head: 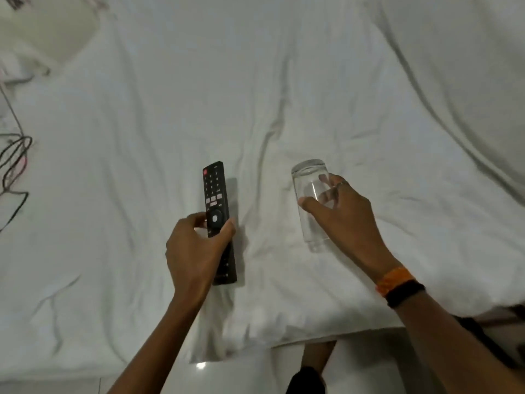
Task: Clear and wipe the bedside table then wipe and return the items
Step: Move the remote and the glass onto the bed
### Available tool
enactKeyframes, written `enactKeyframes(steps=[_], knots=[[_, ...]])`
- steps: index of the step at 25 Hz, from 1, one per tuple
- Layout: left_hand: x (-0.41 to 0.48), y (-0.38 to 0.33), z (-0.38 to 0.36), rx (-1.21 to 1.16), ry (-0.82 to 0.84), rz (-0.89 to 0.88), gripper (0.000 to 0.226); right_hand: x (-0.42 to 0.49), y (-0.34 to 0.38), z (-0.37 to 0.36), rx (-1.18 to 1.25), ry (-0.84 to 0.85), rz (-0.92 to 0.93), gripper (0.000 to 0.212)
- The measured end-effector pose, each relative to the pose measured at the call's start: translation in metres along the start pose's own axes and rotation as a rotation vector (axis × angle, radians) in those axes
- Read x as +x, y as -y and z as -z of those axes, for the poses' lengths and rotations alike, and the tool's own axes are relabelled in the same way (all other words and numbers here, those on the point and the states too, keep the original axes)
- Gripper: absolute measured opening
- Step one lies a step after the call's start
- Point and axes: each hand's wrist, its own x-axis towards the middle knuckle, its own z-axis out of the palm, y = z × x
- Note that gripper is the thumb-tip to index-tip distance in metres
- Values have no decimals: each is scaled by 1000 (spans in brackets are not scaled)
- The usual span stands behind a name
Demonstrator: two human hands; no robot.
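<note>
Head view: left hand (196, 251) grips the remote (218, 223), right hand (345, 217) the glass (311, 200); on the soft bed (142, 137) the glass could tip.

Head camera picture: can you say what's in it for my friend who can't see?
Two hands reach over a rumpled white bed sheet: the left hand grips a black remote, and the right hand holds a clear glass lying on the sheet. Dark cables sit at the left edge.
</note>
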Motion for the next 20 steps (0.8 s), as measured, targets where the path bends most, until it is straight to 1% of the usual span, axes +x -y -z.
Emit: enactKeyframes(steps=[3, 5, 8, 10, 12, 14, 15, 17, 19, 20], knots=[[27, 18, -5, 134, -27, 6, 59, 18, 3, -32, -74, 35, -17, 66], [35, 27, -13, 206, -26, 16, 53, 23, 2, -42, -193, 37, -28, 66], [35, 33, -23, 244, -49, 15, 52, 24, 0, -49, -342, 33, -9, 78], [32, 33, -24, 285, -50, 11, 59, 21, 1, -48, -385, 38, 2, 85], [26, 28, -22, 326, -53, 26, 71, 14, 2, -39, -418, 27, 3, 92], [10, 15, -19, 305, -96, 13, 76, -3, -3, -22, -389, -90, 39, 91], [-3, 6, -18, 279, -119, -43, 73, -15, -9, -11, -353, -185, 90, 84], [-41, -16, -26, 203, -97, -264, 65, -43, -30, 16, -298, -347, 174, 67], [-89, -42, -51, 69, 40, -528, 57, -78, -63, 50, -288, -465, 168, 56], [-113, -54, -65, -8, 129, -627, 54, -95, -81, 65, -294, -508, 159, 52]])
